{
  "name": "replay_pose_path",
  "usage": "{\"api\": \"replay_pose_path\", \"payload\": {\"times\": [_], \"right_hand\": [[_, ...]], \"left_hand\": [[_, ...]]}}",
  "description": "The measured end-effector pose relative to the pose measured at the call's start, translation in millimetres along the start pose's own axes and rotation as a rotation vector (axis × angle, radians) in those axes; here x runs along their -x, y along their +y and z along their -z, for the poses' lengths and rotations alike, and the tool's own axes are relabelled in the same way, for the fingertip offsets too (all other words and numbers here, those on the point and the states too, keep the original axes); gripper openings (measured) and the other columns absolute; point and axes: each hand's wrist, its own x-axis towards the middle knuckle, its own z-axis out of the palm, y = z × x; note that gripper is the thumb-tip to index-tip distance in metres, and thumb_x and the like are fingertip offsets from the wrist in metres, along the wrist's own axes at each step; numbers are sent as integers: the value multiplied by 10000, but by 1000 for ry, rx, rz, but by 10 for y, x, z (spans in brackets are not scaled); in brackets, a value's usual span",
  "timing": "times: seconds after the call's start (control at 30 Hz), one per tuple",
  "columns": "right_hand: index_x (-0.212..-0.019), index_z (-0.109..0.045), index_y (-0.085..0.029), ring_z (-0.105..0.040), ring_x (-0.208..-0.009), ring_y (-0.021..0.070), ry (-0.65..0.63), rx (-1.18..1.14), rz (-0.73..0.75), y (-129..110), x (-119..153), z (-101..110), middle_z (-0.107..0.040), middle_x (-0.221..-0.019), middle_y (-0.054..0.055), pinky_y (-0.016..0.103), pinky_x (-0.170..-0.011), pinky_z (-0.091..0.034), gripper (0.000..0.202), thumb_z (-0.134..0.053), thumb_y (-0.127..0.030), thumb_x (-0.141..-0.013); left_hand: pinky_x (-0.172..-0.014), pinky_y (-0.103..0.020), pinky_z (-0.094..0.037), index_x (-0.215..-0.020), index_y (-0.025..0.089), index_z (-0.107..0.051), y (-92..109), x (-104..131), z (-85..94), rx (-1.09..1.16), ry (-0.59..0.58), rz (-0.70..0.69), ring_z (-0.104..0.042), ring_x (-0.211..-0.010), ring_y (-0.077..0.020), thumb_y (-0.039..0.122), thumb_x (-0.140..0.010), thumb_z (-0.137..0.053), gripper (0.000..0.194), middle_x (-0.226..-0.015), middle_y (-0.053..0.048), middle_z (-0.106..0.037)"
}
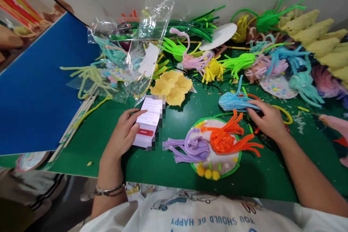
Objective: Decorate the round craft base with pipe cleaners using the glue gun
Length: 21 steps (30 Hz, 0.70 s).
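Note:
A phone with a lit screen lies on the green table, partly pixelated. My left hand is over its left side, the index finger stretched out onto the screen and the thumb apart from it. A light-blue pipe-cleaner bundle is pinched at its right end by my right hand, resting at the table. Between my hands sits a round, green-edged disc. It bears an orange pipe-cleaner bundle, a purple one and several yellow pompoms.
A yellow egg-carton piece lies beyond the phone. Clear plastic bags, green stems, a white disc and several coloured pipe-cleaner bundles line the back. A blue board stands at left; beige egg-carton cones are at back right.

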Motion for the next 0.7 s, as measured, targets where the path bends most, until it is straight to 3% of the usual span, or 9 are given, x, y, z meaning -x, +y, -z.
{"api": "replay_pose_path", "payload": {"times": [0.7], "right_hand": [[-990,-701,-224,-715,-734,210,-3,-13,-9,-6,1,8,-772,-910,62,297,-653,-537,207,-551,-337,-904]], "left_hand": [[-1109,-535,-409,-1285,107,-612,3,3,9,-7,8,-3,-507,-1288,-365,753,-931,-226,831,-1310,-207,-539]]}}
